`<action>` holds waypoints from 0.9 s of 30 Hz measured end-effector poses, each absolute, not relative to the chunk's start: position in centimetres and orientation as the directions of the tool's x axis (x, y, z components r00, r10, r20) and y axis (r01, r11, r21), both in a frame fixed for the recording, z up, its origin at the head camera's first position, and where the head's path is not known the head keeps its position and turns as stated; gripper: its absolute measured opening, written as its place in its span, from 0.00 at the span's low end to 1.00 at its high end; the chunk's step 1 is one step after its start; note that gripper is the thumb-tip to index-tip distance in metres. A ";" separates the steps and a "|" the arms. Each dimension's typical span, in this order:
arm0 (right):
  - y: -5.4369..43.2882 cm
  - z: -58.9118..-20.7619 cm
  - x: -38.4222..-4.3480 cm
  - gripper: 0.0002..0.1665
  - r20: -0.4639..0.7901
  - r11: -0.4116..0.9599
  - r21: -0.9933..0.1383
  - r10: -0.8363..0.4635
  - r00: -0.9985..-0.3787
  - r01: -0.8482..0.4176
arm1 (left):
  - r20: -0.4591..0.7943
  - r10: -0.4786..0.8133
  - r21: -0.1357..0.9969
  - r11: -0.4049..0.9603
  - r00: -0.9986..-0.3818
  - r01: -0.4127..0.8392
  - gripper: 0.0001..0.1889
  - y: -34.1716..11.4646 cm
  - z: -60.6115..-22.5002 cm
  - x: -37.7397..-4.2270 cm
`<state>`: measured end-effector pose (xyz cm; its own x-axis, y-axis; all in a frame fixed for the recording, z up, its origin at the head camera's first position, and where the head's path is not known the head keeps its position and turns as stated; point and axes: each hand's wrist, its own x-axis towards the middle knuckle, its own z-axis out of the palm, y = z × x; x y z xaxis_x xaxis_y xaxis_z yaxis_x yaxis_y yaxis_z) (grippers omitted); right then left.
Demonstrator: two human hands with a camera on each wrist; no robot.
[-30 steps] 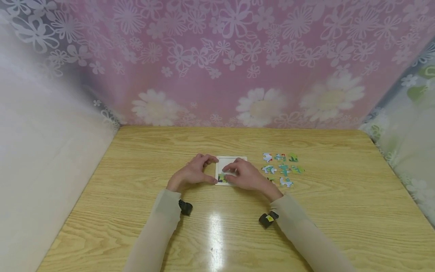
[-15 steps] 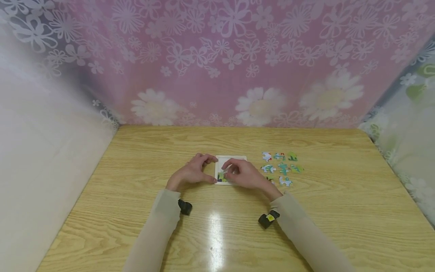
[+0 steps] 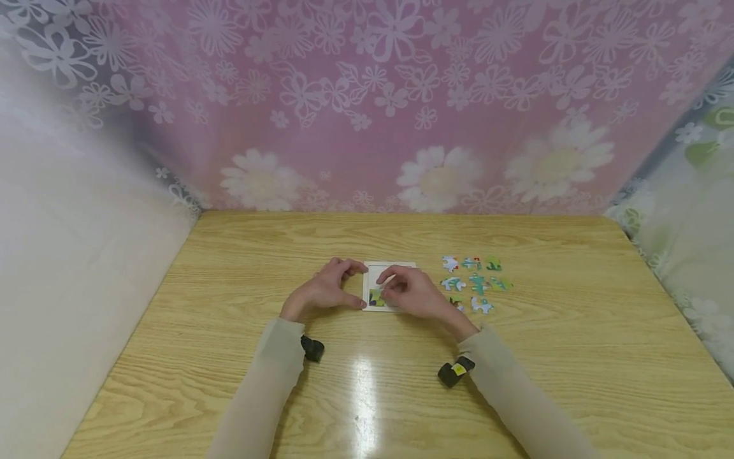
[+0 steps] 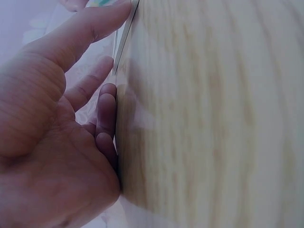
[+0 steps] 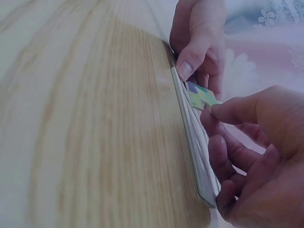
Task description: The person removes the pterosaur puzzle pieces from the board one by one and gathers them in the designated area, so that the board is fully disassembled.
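Note:
A small white puzzle frame (image 3: 391, 263) lies between my hands. My left hand (image 3: 325, 290) steadies its left side, thumb at the near corner and index finger near the far one; the left wrist view has the thumb (image 4: 97, 28) touching the rim. Over the frame, my right hand (image 3: 415, 294) pinches a green, yellow and purple puzzle piece (image 5: 204, 96) between thumb and index finger. That piece is tilted above the near-left corner area in the right wrist view. The right hand hides much of the frame's inside.
To the right lie several loose puzzle pieces (image 3: 477, 282) in rough rows, one partly behind my right wrist. A wooden table (image 3: 367, 408) bears everything. Behind its far edge hangs a pink flowered curtain (image 3: 355, 146).
The right hand shifts slightly right, and the pinched piece moves with it and tilts a little. The left hand and the loose pieces stay in place.

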<state>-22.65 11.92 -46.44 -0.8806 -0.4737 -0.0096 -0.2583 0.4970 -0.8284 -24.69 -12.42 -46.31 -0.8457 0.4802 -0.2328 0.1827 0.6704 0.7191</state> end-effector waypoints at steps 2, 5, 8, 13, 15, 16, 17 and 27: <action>12.2 -46.4 -22.6 0.10 -0.002 0.486 -0.836 -0.468 -0.884 -0.255 | -0.236 0.479 0.722 0.669 -0.845 0.178 0.35 -12.4 -46.3 -24.7; 12.7 -46.3 -22.5 0.10 0.007 0.473 -0.845 -0.458 -0.889 -0.250 | -0.240 0.475 0.721 0.671 -0.847 0.172 0.34 -12.4 -46.3 -24.7; 13.3 -45.9 -22.5 0.10 0.008 0.448 -0.864 -0.444 -0.896 -0.230 | -0.245 0.470 0.719 0.675 -0.848 0.167 0.34 -12.3 -46.4 -24.7; 14.5 -45.4 -22.4 0.10 0.000 0.422 -0.884 -0.432 -0.902 -0.202 | -0.247 0.463 0.719 0.676 -0.851 0.160 0.34 -12.3 -46.5 -24.7; 15.1 -45.4 -22.4 0.11 0.003 0.427 -0.880 -0.429 -0.903 -0.206 | -0.248 0.463 0.722 0.674 -0.851 0.156 0.34 -12.3 -46.6 -24.7; 15.4 -45.4 -22.4 0.10 0.005 0.431 -0.879 -0.422 -0.906 -0.206 | -0.249 0.463 0.724 0.673 -0.851 0.154 0.34 -12.3 -46.7 -24.7; 15.7 -45.4 -22.4 0.10 0.009 0.431 -0.878 -0.421 -0.907 -0.209 | -0.247 0.465 0.726 0.670 -0.850 0.156 0.34 -12.4 -46.7 -24.7; 19.2 -44.4 -21.7 0.11 -0.002 0.465 -0.864 -0.387 -0.922 -0.193 | -0.241 0.478 0.741 0.653 -0.845 0.159 0.34 -12.6 -46.8 -24.8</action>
<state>-21.72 19.17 -44.44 -0.9222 -0.3866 -0.0018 -0.1933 0.4652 -0.8638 -24.80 -12.56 -46.79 -0.8447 0.4781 -0.2407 0.1586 0.6530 0.7405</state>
